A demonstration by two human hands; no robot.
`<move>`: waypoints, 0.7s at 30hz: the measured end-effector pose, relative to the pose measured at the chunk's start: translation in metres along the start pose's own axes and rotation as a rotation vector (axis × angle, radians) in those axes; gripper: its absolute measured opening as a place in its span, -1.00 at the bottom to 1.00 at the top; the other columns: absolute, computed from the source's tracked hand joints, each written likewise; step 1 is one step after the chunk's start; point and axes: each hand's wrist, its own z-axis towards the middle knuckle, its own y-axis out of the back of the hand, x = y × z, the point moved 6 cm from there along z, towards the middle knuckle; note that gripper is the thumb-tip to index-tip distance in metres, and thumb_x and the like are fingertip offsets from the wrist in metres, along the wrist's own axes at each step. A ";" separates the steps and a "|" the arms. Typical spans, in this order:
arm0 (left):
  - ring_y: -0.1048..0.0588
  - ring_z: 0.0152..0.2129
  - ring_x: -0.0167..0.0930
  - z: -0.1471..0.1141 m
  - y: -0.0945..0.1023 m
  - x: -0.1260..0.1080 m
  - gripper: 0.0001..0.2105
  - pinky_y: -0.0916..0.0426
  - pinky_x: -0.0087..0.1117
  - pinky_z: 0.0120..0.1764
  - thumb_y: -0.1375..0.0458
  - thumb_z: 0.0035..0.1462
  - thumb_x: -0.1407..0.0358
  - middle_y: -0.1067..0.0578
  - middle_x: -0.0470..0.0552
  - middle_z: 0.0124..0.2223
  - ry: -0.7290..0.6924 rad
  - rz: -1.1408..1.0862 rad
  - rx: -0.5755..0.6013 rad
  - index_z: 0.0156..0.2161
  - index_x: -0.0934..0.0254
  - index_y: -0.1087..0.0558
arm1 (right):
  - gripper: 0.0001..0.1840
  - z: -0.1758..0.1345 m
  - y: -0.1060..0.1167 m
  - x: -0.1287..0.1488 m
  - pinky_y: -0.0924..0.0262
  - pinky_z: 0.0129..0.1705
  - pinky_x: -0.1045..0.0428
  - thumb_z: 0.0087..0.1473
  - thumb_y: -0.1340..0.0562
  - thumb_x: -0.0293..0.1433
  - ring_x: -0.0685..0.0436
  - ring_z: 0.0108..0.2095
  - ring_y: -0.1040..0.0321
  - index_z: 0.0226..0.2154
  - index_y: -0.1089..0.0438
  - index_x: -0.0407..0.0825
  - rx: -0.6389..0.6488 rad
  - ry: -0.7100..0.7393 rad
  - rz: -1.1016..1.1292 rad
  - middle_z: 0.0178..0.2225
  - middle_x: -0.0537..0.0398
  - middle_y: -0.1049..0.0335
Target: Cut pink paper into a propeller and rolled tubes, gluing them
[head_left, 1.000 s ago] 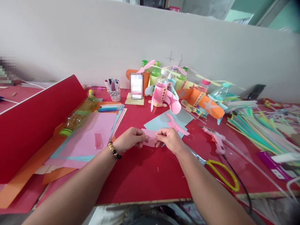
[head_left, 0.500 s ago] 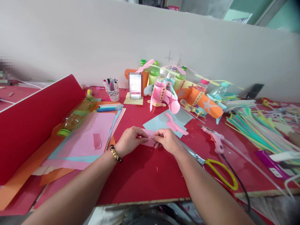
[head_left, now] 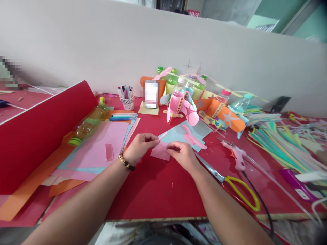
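My left hand (head_left: 143,147), wearing a beaded bracelet, pinches a thin pink strip (head_left: 163,135) that points up and to the right from the fingertips. My right hand (head_left: 182,154) is closed in a pinch over the right edge of a small light pink paper piece (head_left: 160,151). Whether its fingertips hold anything cannot be made out. Just behind the hands, a pink paper propeller (head_left: 193,137) rests on light blue paper (head_left: 173,133). Scissors (head_left: 233,185) with yellow and red handles lie beside my right forearm.
To the right are a pink glue gun (head_left: 236,154) and many coloured straws (head_left: 278,143). Decorated bottle planes (head_left: 180,103) stand at the back, near a pen cup (head_left: 127,102) and a phone (head_left: 151,94). A bottle (head_left: 89,124) and paper sheets (head_left: 102,136) lie left.
My hands have moved apart. The thin pink strip, earlier between both hands' fingertips, is now in my left hand only, and more of the light pink paper shows. The view has shifted slightly.
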 end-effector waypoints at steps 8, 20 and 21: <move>-0.33 -0.51 -0.56 -0.003 -0.003 0.005 -0.79 -0.33 -0.47 -0.33 -0.33 -0.20 0.26 -0.35 -0.11 -0.47 0.155 -0.427 -0.002 -0.47 0.35 -0.44 | -0.61 -0.003 -0.013 0.009 -0.19 0.00 -0.08 -0.01 -0.19 -0.45 -0.19 -0.07 -0.35 -0.07 -0.39 0.04 0.122 0.198 -0.305 -0.07 0.02 -0.42; -0.30 -0.56 -0.57 -0.015 -0.033 0.014 -0.82 -0.26 -0.50 -0.38 -0.29 -0.14 0.27 -0.33 -0.12 -0.50 0.222 -0.414 0.136 -0.48 0.35 -0.42 | -0.74 0.003 0.010 0.001 -0.17 -0.16 -0.01 -0.02 -0.22 -0.18 -0.11 -0.29 -0.34 -0.40 -0.47 -0.02 -0.124 -0.043 0.354 -0.38 0.09 -0.45; -0.30 -0.57 -0.57 -0.016 -0.035 0.015 -0.82 -0.25 -0.51 -0.39 -0.29 -0.13 0.27 -0.33 -0.12 -0.50 0.225 -0.398 0.145 -0.48 0.35 -0.42 | -0.76 0.003 0.010 0.001 -0.15 -0.17 0.00 -0.03 -0.24 -0.19 -0.08 -0.31 -0.32 -0.43 -0.47 -0.02 -0.123 -0.048 0.392 -0.40 0.12 -0.44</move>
